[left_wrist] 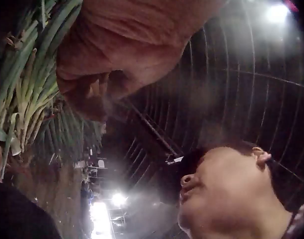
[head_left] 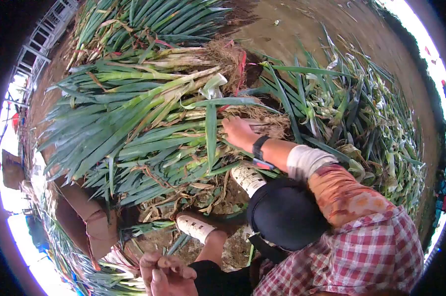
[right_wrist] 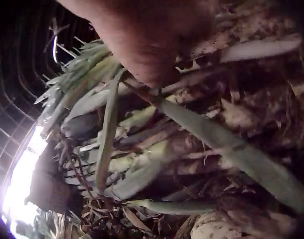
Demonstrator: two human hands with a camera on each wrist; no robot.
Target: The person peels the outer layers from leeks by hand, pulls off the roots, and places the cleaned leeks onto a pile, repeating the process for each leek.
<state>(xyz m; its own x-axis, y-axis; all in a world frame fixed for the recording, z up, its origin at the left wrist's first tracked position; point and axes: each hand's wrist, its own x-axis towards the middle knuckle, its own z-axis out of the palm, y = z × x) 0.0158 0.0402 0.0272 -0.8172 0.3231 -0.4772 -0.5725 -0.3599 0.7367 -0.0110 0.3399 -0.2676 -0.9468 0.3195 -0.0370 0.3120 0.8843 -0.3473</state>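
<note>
Long green onions lie in tied bundles, with leaves to the left and roots to the right in the head view. The right hand is on the pale stalks of the nearer bundle, its fingers curled round some of them. From the right wrist, that hand covers part of the stalks, and a broad leaf slants away beneath it; its fingertips are partly hidden. Held apart from the onions, the left hand has loosely bent fingers and no visible object. The left wrist view shows the same hand from close up.
A loose leafy heap lies at the right. Another onion bundle is at the top. A cardboard box stands at the lower left, near the person's patterned shoes. Bare ground shows at the upper right.
</note>
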